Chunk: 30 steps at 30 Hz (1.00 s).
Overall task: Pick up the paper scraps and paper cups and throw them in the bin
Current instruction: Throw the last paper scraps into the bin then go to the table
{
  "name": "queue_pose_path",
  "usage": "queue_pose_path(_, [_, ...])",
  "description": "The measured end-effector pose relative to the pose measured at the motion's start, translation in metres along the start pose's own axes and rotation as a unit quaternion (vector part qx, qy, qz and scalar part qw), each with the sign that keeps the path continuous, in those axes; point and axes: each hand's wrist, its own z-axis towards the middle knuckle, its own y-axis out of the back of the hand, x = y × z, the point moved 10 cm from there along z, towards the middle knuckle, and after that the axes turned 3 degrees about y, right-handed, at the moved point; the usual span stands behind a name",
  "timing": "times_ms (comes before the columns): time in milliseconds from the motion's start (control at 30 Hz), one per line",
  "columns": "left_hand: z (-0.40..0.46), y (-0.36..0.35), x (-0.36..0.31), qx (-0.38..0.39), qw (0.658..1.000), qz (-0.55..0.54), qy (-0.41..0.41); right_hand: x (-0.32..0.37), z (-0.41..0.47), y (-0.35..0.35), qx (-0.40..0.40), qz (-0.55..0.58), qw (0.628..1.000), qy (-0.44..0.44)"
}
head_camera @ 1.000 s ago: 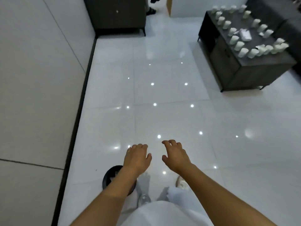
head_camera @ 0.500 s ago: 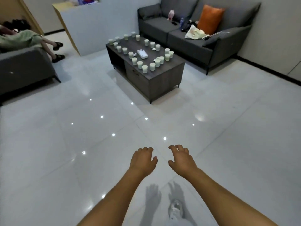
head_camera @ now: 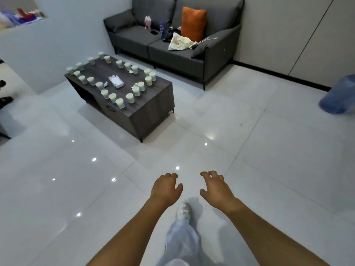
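Observation:
Several white paper cups (head_camera: 120,103) stand in rows on a dark wooden coffee table (head_camera: 151,112) up ahead to the left. Crumpled paper scraps (head_camera: 105,84) and a white tissue pack (head_camera: 115,81) lie among them. My left hand (head_camera: 165,188) and my right hand (head_camera: 216,188) hang over the white tiled floor, well short of the table. Both are empty, palms down, fingers loosely curled and apart. The bin is out of view.
A grey sofa (head_camera: 172,45) with an orange cushion (head_camera: 193,23), a cloth bag and bottles stands behind the table. A blue water jug (head_camera: 339,96) lies at the right wall. A white counter (head_camera: 25,48) rises at the left. My white shoe (head_camera: 184,210) steps forward.
My view has swung right, away from the wall and the black bin at my feet, toward the coffee table and sofa, which now look nearer. Both hands stay empty in front of me.

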Motion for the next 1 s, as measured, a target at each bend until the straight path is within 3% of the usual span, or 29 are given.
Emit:
queue_pose_path(567, [0.379,0.141,-0.109,0.009,0.999,0.001,-0.039,-0.076,0.348,0.203,-0.02,0.039,0.998,-0.045])
queue_pose_path(1000, [0.669,0.217,-0.205,0.016,0.997,-0.059,0.04,-0.178,0.637,0.352,0.029,0.009,0.999,-0.011])
